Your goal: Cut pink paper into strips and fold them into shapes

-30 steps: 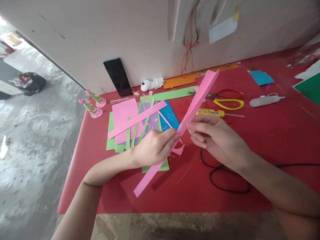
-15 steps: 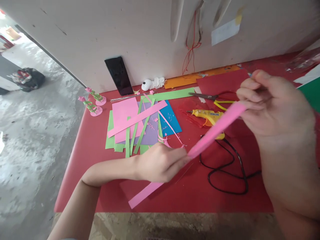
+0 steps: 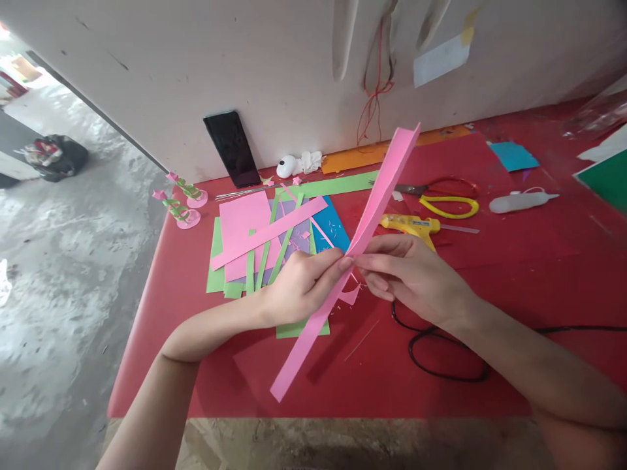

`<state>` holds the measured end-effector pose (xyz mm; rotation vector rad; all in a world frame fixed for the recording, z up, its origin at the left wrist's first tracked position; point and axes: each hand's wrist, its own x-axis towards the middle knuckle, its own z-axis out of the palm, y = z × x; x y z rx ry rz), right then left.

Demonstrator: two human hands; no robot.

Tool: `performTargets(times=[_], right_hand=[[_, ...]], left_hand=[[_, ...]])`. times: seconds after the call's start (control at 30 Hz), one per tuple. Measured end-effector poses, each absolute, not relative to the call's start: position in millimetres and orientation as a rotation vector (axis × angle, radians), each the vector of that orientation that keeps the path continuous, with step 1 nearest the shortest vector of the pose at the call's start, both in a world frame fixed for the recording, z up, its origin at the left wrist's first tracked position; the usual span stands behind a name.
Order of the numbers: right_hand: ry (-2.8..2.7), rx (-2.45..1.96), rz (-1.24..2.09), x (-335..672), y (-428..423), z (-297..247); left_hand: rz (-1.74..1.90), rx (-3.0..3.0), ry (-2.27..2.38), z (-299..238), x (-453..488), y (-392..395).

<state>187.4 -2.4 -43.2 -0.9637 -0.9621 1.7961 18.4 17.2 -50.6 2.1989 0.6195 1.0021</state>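
A long pink paper strip (image 3: 385,186) is held up in the air over the table, creased lengthwise in its upper part. Near its middle, my left hand (image 3: 306,281) pinches it between thumb and fingers. My right hand (image 3: 414,274) grips the same strip right beside the left fingertips. The strip's flat lower end hangs toward the table's front edge. Below and left of it lie stacked pink sheets (image 3: 240,212), several green strips (image 3: 262,261), a purple sheet (image 3: 296,261) and a blue sheet (image 3: 337,222) with pink scraps on it.
A yellow glue gun (image 3: 409,224) with a black cord (image 3: 416,346) lies behind my right hand. Beyond it are scissors (image 3: 450,205) and a white squeeze bottle (image 3: 522,201). A phone (image 3: 232,150) leans on the wall. Two small paper flowers (image 3: 183,212) stand at the left edge.
My right hand has come down and left from the strip's raised far end to its middle, beside my left hand. The strip now stands steeper, its upper end free.
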Motion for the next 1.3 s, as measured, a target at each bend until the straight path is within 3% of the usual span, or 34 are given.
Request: performTargets(times=[0.17,0.93,1.3], right_hand=[[-0.855,-0.946,1.846,190.9,-1.4,-37.2],[-0.771,-1.054,1.216,240.2,31.0,-12.4],[-1.278,-1.19,1.35,205.2,13.4,-37.3]], left_hand=[[0.944,2.275,0.59,-48.0,18.1,12.1],[0.702,2.486,0.424,-60.8,21.9,-10.6],[0.748,2.208,0.74,-46.4,15.7,19.3]])
